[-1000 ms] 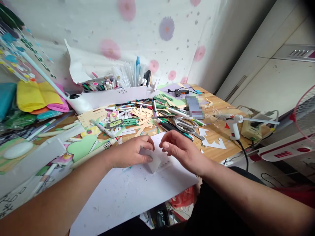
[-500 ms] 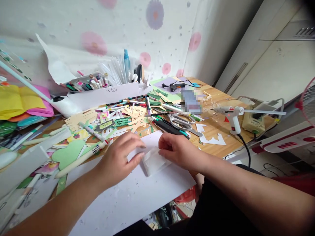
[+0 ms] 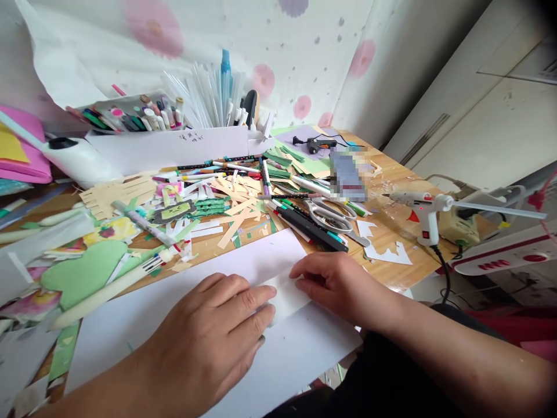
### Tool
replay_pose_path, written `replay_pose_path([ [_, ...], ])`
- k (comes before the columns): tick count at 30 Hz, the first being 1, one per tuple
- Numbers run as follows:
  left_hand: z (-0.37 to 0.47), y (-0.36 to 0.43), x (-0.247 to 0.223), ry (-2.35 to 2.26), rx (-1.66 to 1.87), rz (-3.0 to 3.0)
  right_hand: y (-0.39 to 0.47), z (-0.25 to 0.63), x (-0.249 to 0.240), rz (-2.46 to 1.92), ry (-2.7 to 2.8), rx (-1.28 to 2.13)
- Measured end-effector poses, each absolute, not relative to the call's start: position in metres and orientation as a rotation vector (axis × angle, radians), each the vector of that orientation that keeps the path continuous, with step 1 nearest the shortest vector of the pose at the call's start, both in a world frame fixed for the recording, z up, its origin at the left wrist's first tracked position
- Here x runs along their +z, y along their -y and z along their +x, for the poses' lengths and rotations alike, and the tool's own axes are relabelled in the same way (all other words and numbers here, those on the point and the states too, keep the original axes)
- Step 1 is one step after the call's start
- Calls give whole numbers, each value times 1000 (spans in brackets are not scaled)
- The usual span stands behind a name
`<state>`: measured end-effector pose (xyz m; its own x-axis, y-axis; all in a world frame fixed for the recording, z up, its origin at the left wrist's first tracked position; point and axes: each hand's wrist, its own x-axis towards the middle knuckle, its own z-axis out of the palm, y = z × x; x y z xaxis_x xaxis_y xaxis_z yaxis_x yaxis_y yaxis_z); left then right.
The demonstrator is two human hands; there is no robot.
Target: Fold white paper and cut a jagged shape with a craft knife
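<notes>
A small piece of thin, whitish translucent paper [image 3: 285, 296] lies over a large white sheet [image 3: 174, 307] at the table's front edge. My left hand [image 3: 217, 331] is palm down with its fingers close together, their tips pressing on the left end of the thin paper; part of that end is hidden under them. At the opposite end, my right hand [image 3: 343, 284] has thumb and forefinger pinched on the paper's upper right edge. Its other fingers are curled in.
Cut paper strips [image 3: 239, 203], pens and grey-handled scissors [image 3: 328, 215] crowd the area beyond the sheet. A white hot glue gun [image 3: 426, 212] stands at the right with its cord hanging down. A white box of markers [image 3: 174, 145] is at the back; a green paper shape [image 3: 85, 270] lies left.
My left hand, earlier spread with thumb and finger apart beside the thin paper, now lies across its left end. The right hand keeps its pinch. The view has shifted closer.
</notes>
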<state>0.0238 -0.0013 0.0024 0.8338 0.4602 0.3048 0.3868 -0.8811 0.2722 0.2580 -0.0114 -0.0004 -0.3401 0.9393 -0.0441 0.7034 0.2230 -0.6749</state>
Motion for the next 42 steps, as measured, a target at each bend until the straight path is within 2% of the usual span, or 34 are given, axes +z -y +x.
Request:
replay_pose_path([
  [9, 25, -1, -1, -693, 416, 2946, 9, 259, 1, -1482, 2198, 859],
  [42, 19, 9, -28, -695, 436, 3068, 7, 263, -4, -1509, 2245, 791],
])
